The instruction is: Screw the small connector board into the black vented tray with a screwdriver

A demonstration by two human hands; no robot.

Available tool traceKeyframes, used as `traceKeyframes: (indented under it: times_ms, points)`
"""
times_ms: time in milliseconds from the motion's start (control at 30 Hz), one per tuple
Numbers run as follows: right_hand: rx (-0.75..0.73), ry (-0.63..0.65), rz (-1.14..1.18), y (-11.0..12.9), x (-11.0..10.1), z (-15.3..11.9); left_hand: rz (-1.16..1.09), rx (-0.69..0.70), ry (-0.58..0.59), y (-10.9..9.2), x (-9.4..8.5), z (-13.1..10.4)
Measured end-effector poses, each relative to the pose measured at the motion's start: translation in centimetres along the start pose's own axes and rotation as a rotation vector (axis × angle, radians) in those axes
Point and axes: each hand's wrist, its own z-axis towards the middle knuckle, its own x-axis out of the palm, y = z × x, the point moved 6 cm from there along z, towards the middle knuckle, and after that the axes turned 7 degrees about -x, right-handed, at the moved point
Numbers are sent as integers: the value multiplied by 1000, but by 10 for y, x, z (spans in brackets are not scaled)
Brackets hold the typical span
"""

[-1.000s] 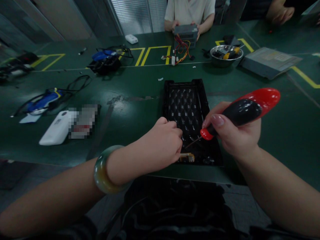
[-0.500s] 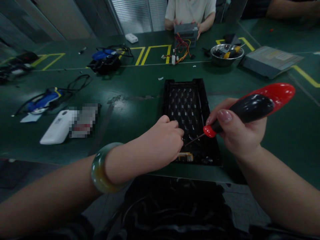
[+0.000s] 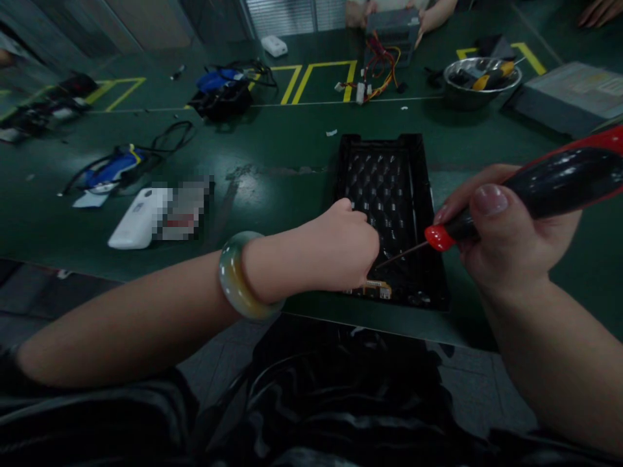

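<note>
A black rectangular plastic casing (image 3: 413, 194) lies open on the green table, its inside patterned with raised diamond shapes. Near its close edge sits a small yellow-edged circuit board (image 3: 377, 290), partly covered by my left hand (image 3: 335, 245). That hand is closed over the casing's left side, and whatever its fingers hold is hidden. My right hand (image 3: 511, 240) grips a red and black screwdriver (image 3: 569, 178) by the handle. Its thin shaft slants down to the left, the tip close beside my left fingers above the board; whether it touches anything I cannot tell.
To the left lie a white phone-like object (image 3: 139, 220) and a blue tool with a cable (image 3: 114, 170). A metal bowl of tools (image 3: 470, 91) and a grey metal box (image 3: 564, 100) stand at back right. Across the table a person holds a grey wired unit (image 3: 392, 35).
The whole view has shifted, so table items appear further right and higher. My hands keep their hold, with the screwdriver tip still beside my left fingers. The person opposite is now mostly cut off.
</note>
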Motion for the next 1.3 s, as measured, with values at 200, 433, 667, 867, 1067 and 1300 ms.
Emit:
traceKeyframes:
  times_ms: [200, 433, 667, 867, 1067, 1300]
  points:
    - [5, -18, 33, -4, -2, -1, 0, -3, 47, -1, 0, 6]
    - [4, -16, 9, -5, -1, -1, -10, -13, 78, 0, -1, 7]
    - [22, -13, -43, -4, -2, 0, -28, -10, 44, -1, 7, 1]
    - [-1, -8, 28, -3, 2, 0, -66, -14, -26, 0, 4, -8]
    - [21, -8, 39, -4, 1, 1, -157, -45, 15, 3, 2, -6]
    - [13, -3, 0, -3, 1, 0, -158, -44, -42, 0, 4, -11]
